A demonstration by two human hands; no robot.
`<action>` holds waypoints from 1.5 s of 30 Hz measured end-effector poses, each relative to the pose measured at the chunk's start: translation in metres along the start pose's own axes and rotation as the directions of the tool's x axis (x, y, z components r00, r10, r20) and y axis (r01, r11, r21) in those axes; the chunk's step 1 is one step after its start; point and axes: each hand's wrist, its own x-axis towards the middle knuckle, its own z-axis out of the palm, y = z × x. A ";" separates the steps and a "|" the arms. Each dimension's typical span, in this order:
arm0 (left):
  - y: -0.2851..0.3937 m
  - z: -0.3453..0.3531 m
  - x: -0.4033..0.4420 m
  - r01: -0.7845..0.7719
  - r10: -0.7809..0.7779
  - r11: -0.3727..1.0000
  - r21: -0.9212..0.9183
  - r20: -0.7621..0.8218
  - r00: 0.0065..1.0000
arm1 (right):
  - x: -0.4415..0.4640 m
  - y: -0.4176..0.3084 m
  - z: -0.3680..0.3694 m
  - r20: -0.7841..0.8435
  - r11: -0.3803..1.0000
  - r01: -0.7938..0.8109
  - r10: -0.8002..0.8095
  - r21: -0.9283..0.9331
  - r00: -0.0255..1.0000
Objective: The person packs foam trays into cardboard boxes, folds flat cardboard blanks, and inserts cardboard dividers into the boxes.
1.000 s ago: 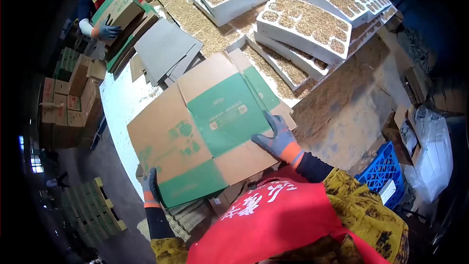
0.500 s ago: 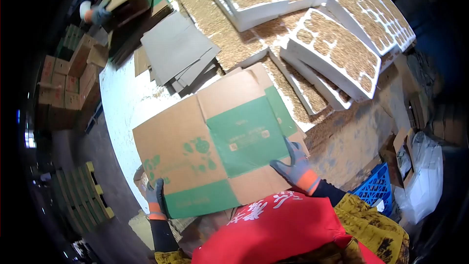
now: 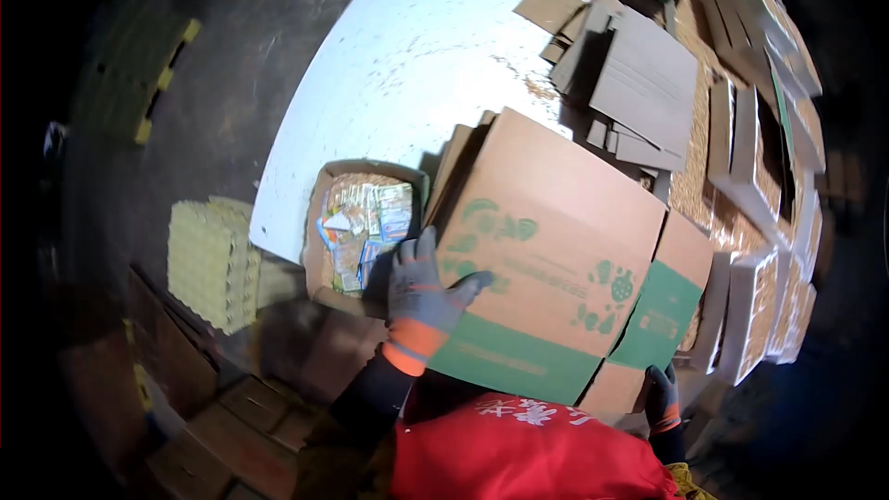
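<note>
A flattened cardboard carton [image 3: 556, 250] with green print lies tilted in front of the red apron, on other cardboard. My left hand [image 3: 426, 292], in a grey and orange glove, grips its left edge, thumb on top and fingers at the rim. At the lower right edge, my right hand [image 3: 661, 398] is closed on the same carton, its fingers partly hidden. Just left of the carton stands an open box [image 3: 319, 268] holding colourful printed packets or cards.
Grey cardboard sheets [image 3: 646, 83] lie beyond the carton on the white table [image 3: 407, 46]. White foam trays [image 3: 748, 315] with brown filling are stacked at the right. Yellowish egg trays [image 3: 208, 264] stand at the left, and a pallet [image 3: 139, 83] lies on the floor.
The view has swung left, bringing the packet box and egg trays into sight. The carton has turned, with both hands still on it. The other person has left the view.
</note>
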 end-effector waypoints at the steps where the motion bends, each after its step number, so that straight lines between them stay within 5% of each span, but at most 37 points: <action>1: 0.001 -0.003 -0.001 0.008 -0.008 0.999 -0.041 0.001 1.000 | 0.000 -0.007 0.006 0.012 0.999 -0.026 0.025 0.034 1.000; 3: -0.002 -0.006 -0.003 0.022 -0.022 0.992 -0.121 0.003 1.000 | -0.005 -0.015 0.018 0.020 0.990 -0.080 0.078 0.120 0.997; 6: -0.005 -0.010 -0.010 0.048 -0.042 0.986 -0.161 0.042 0.998 | 0.002 -0.005 -0.008 0.097 0.992 -0.018 0.030 -0.123 0.995; 7: -0.002 -0.012 -0.012 0.056 -0.047 0.986 -0.160 0.059 0.997 | 0.001 -0.007 -0.010 0.091 0.989 -0.130 0.124 0.063 0.988; 11: -0.003 -0.017 -0.011 0.035 -0.018 0.985 -0.170 0.097 0.995 | 0.001 -0.006 -0.022 0.120 0.985 -0.152 0.141 0.085 0.983; 12: -0.003 -0.018 -0.009 0.023 -0.004 0.983 -0.180 0.104 0.995 | 0.002 -0.005 -0.023 0.131 0.992 -0.028 0.044 -0.121 0.990; 15: 0.000 -0.024 -0.002 0.031 -0.008 0.985 -0.171 0.133 0.991 | -0.003 -0.002 -0.020 0.281 0.672 0.369 -0.241 -0.643 0.929; 18: 0.002 -0.016 -0.001 0.026 -0.015 0.994 -0.105 0.108 0.994 | 0.002 -0.005 -0.020 0.337 0.514 0.428 -0.265 -0.743 0.903; 19: 0.001 -0.013 -0.001 0.017 -0.007 0.994 -0.107 0.092 0.996 | 0.006 0.001 -0.032 0.463 0.293 0.556 -0.332 -0.778 0.822; 28: -0.005 -0.002 -0.006 -0.039 0.032 0.986 -0.161 -0.045 0.998 | 0.008 0.012 -0.031 0.456 0.320 0.643 -0.495 -0.696 0.740; 30: -0.007 0.002 -0.007 -0.080 0.070 0.991 -0.109 -0.099 0.993 | 0.010 0.015 -0.033 0.437 0.212 0.588 -0.488 -0.780 0.756; 31: -0.007 0.005 -0.009 -0.081 0.072 0.993 -0.083 -0.108 0.992 | 0.006 0.018 -0.024 0.237 0.556 0.495 -0.472 -0.668 0.849; 33: -0.006 0.009 -0.009 -0.108 0.100 0.992 -0.066 -0.108 0.989 | 0.006 0.025 -0.019 0.135 0.713 0.489 -0.494 -0.502 0.859; 34: -0.007 0.011 -0.009 -0.125 0.118 0.990 -0.069 -0.099 0.988 | 0.008 0.031 -0.026 0.223 0.588 0.581 -0.569 -0.563 0.792; 35: -0.013 0.016 -0.009 -0.126 0.121 0.990 -0.056 -0.086 0.989 | 0.006 0.028 -0.024 0.033 0.861 0.361 -0.375 -0.357 0.926; 36: -0.020 0.021 -0.005 -0.120 0.116 0.992 -0.038 -0.082 0.990 | 0.006 0.024 -0.017 -0.061 0.991 0.117 -0.121 -0.064 0.991; 39: -0.032 0.034 0.007 -0.105 0.102 0.994 -0.024 -0.105 0.989 | 0.006 0.021 -0.011 -0.120 0.999 0.036 -0.032 0.030 0.992; 40: -0.039 0.023 0.011 -0.078 0.076 0.972 -0.223 -0.015 0.997 | 0.000 0.022 0.001 -0.158 0.973 0.157 -0.130 0.169 0.979; 42: -0.054 -0.001 0.024 0.057 0.063 0.820 -0.570 0.189 0.980 | -0.004 0.028 -0.002 -0.249 0.963 0.174 -0.223 -0.205 0.942; 44: -0.066 -0.035 0.010 -0.137 0.220 0.836 -0.531 0.097 0.971 | -0.036 0.017 0.012 -0.201 0.894 0.347 -0.409 -0.283 0.890; 45: -0.055 -0.056 -0.019 -0.009 0.170 0.711 -0.703 0.160 0.972 | -0.054 0.012 0.019 -0.166 0.875 0.376 -0.437 -0.305 0.884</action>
